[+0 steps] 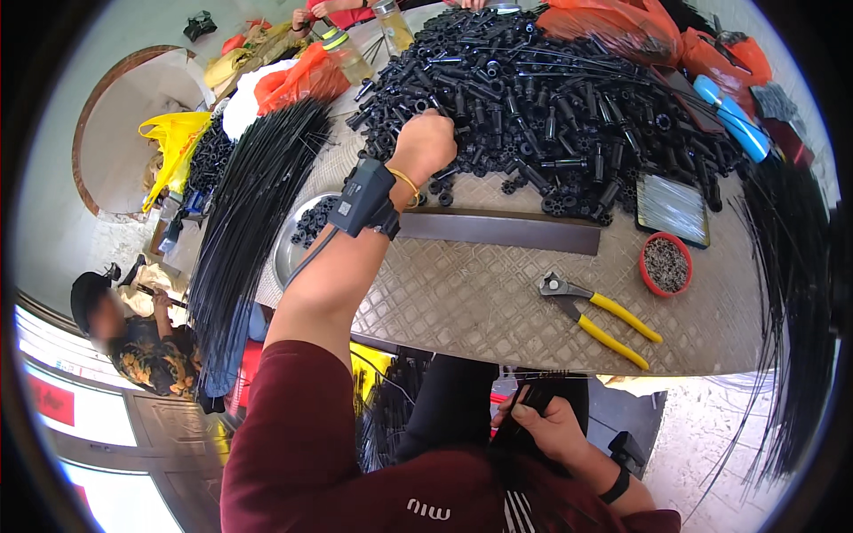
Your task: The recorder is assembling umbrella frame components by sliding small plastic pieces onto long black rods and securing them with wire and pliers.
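Observation:
My left arm reaches over the table, and my left hand (426, 145) is curled at the near left edge of a large heap of black plastic fittings (542, 98). Its fingertips are hidden, so what they hold, if anything, cannot be seen. Below the table edge, by my lap, my right hand (553, 428) is closed round a dark flat object (524, 416), its thumb lying on top. Beside my left forearm stands a metal bowl (286, 253) with small black rings. A flat metal bar (498, 233) lies in front of the heap.
Yellow-handled pliers (600, 315), a red bowl of small metal pieces (665, 265) and a tray of clear thin pieces (673, 210) lie on the right. Bundles of black rods (253, 204) hang over both sides. Another person (147, 342) sits left; other people's hands show at the far edge.

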A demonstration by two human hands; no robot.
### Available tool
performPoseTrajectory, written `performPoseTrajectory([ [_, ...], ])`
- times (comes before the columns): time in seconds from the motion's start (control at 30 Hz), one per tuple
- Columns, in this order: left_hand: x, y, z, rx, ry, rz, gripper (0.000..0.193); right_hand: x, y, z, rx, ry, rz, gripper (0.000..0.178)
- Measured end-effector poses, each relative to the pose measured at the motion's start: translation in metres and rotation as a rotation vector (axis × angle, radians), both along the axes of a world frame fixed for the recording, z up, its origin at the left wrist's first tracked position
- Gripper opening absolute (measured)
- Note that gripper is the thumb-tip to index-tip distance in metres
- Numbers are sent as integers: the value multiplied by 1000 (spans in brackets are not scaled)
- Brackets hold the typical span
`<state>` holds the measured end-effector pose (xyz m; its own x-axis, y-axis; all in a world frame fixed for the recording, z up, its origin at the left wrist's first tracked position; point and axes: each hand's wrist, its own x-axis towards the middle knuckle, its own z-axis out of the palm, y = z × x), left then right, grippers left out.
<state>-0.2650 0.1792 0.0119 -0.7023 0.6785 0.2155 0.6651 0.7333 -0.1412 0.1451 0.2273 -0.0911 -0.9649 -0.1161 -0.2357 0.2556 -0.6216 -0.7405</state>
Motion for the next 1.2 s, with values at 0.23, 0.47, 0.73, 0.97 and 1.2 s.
performPoseTrajectory([
  [0.23, 62, -33, 55, 502, -280, -67, 24, 2, -7, 7, 56, -12, 7, 19],
  [0.47, 147, -103, 25, 621, -1010, -7, 8, -2, -21, 11, 107, 10, 10, 17],
  [0.73, 187, -142, -11, 1014, -1483, 53, 21, -9, -40, 24, 193, -80, 2, 21],
  [0.97, 231, -167, -17, 1201, -1788, 77, 23, -14, -52, 29, 235, -67, 7, 21],
  [1.2, 249, -178, -33, 1342, -1850, 187, 18, -18, -60, 32, 252, -83, 40, 22],
])
